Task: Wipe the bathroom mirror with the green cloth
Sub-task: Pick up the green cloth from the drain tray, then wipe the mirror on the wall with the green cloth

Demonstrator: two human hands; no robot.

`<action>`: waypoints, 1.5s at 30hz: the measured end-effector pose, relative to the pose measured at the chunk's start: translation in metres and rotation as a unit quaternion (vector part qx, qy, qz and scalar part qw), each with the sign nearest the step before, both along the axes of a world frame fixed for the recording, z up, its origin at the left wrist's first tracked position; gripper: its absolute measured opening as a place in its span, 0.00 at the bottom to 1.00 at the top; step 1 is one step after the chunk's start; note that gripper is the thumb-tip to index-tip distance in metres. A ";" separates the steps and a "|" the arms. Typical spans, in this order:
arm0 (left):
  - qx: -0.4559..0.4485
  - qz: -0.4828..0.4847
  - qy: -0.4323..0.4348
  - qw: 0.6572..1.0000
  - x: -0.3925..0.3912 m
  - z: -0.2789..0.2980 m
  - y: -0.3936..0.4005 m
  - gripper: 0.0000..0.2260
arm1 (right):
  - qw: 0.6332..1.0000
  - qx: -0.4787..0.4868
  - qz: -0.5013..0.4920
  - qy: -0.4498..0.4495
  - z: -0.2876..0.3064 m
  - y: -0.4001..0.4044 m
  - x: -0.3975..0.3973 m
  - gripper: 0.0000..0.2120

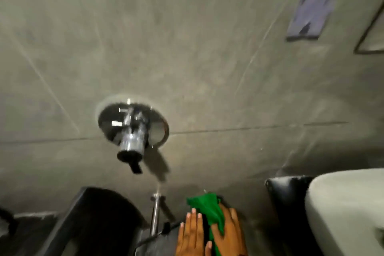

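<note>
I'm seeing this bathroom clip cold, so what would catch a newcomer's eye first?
Probably the shiny chrome wall valve on the grey tiled wall, left of centre. Next, the bright green cloth at the bottom edge, held between the left hand and right hand. A white basin sits lower right.

Both hands, left hand (192,235) and right hand (229,233), are cut off at the bottom edge, and the green cloth (209,210) is partly hidden between them. At the right edge only a corner of the mirror (372,35) and part of the sink (342,210) show. The whole frame is motion-blurred, softening the chrome tap (133,131) at centre left and the hanging towel (315,2), cropped at the top edge.
</note>
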State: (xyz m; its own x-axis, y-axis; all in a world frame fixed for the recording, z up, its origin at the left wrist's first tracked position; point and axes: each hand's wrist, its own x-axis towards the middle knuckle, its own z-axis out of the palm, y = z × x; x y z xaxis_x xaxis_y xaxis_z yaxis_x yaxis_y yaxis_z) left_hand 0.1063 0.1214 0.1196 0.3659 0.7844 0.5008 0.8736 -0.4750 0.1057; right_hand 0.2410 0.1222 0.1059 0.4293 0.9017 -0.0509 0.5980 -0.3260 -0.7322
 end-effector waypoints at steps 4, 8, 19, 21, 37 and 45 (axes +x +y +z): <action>0.044 -0.063 -0.029 0.997 0.036 0.122 0.035 0.29 | 0.987 0.143 -0.078 0.005 0.116 0.006 0.024 0.24; 0.010 -0.128 -0.030 0.991 0.062 0.237 0.055 0.30 | 0.959 0.264 -0.099 0.010 0.225 0.013 0.070 0.24; 0.170 -0.205 -0.013 0.964 0.126 0.473 0.108 0.30 | 0.749 0.570 -0.328 0.076 0.438 0.023 0.185 0.31; 0.205 -0.213 -0.006 0.955 0.137 0.504 0.116 0.30 | 0.754 0.574 -0.316 0.052 0.443 0.031 0.200 0.31; 0.429 -0.081 0.007 0.900 0.189 0.639 0.197 0.29 | 0.842 0.326 -0.247 -0.352 0.366 0.137 0.258 0.36; 0.443 -0.075 -0.001 0.894 0.189 0.637 0.197 0.29 | 0.811 0.414 -0.213 -0.355 0.511 0.140 0.274 0.35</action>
